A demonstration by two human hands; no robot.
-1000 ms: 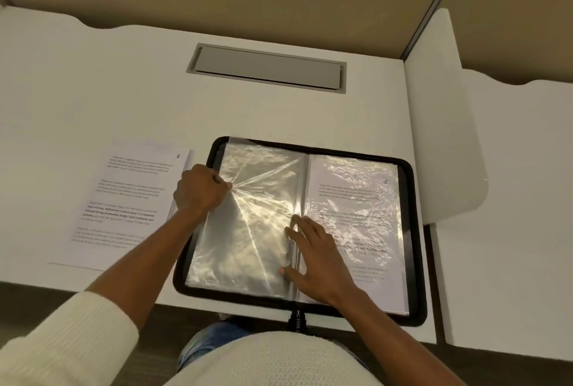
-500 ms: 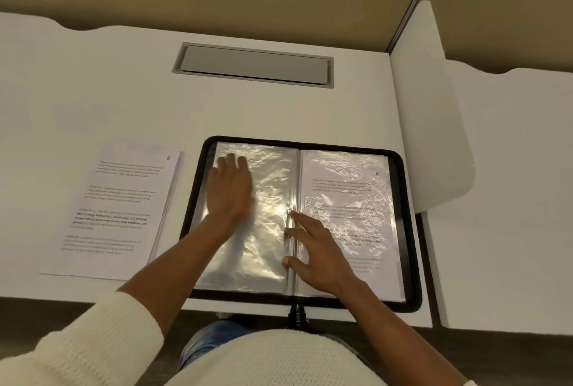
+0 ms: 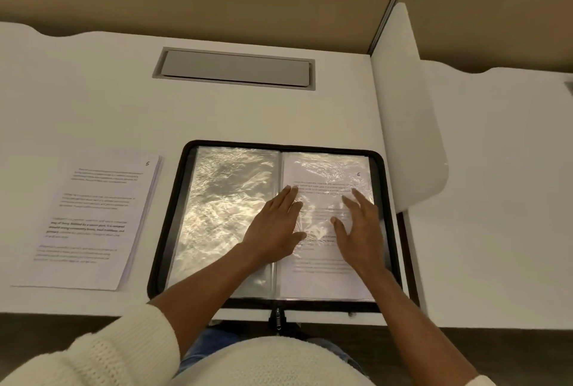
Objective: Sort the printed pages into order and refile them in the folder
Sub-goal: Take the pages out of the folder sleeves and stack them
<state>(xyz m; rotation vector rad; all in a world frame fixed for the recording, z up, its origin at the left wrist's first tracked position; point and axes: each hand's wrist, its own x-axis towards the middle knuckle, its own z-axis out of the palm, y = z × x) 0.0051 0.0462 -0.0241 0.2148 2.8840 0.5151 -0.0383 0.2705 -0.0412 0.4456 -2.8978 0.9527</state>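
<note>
We read a handwritten 6 at the top right corner of the stack (image 3: 93,215), and another 6 on the sleeved page (image 3: 325,274); the printed lines are too blurred to read.

Left hand (image 3: 274,227): lay palm down, fingers straight and close together, pointing forward. Right hand (image 3: 361,230): lay palm down just beside it, fingers straight and spread, thumb turned inward; the two were apart. Forearms: both bare, extended forward. Left sleeve (image 3: 124,345): cream knit, drawn up near the elbow.
</note>
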